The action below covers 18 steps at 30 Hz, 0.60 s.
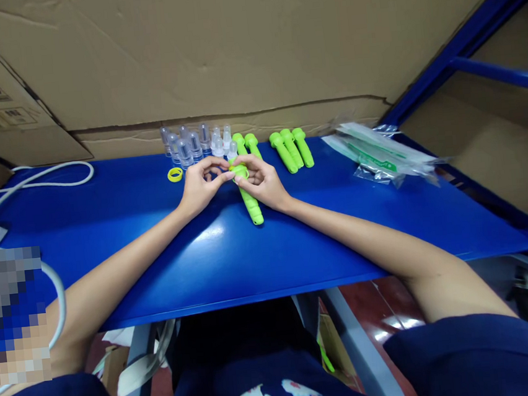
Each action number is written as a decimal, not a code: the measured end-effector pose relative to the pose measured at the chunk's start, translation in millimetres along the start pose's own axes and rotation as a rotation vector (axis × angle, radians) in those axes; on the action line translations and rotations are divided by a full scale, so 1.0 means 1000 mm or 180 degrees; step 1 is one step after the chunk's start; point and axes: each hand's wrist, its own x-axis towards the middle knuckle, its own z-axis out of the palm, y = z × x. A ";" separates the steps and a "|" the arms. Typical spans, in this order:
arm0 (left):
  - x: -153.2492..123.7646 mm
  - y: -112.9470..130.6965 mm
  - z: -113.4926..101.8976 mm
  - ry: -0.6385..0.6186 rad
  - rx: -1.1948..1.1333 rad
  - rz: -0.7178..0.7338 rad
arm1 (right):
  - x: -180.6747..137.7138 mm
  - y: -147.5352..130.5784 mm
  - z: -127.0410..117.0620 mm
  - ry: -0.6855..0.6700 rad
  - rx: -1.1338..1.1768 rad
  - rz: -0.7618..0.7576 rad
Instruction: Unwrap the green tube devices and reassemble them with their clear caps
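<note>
A lime-green ribbed handle (252, 208) lies between my two hands, its narrow end toward me. My left hand (203, 184) pinches the wide head of the handle from the left with thumb and fingers. From the right, my right hand (262, 181) curls its fingers round the same head, thumb on top. A small clear-tipped piece (233, 151) shows just behind my fingertips; whether it touches the handle I cannot tell. Several clear domed tubes (183, 150) stand upright behind my left hand, beside frosted nozzle-like pieces (217, 143). Yellow rings (174, 175) lie left of my left hand.
Three more green handles (291, 150) lie to the right at the back of the blue table (181, 262), and two (245, 141) lie behind my hands. Plastic packets (381, 152) are piled at the right. A white cable (56, 174) loops at the left. Cardboard (213, 53) walls the back.
</note>
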 end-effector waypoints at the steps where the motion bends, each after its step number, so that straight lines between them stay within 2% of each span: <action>1: 0.000 0.000 0.000 0.0003 -0.0014 -0.0006 | 0.000 0.000 0.000 0.0002 0.0012 0.0009; 12: 0.001 0.003 0.000 -0.0148 -0.0180 -0.0210 | 0.000 0.002 0.001 0.0048 -0.0118 -0.0104; 18: 0.005 0.005 -0.004 -0.0266 0.0065 -0.0122 | -0.001 0.005 0.001 0.0081 -0.0134 -0.0149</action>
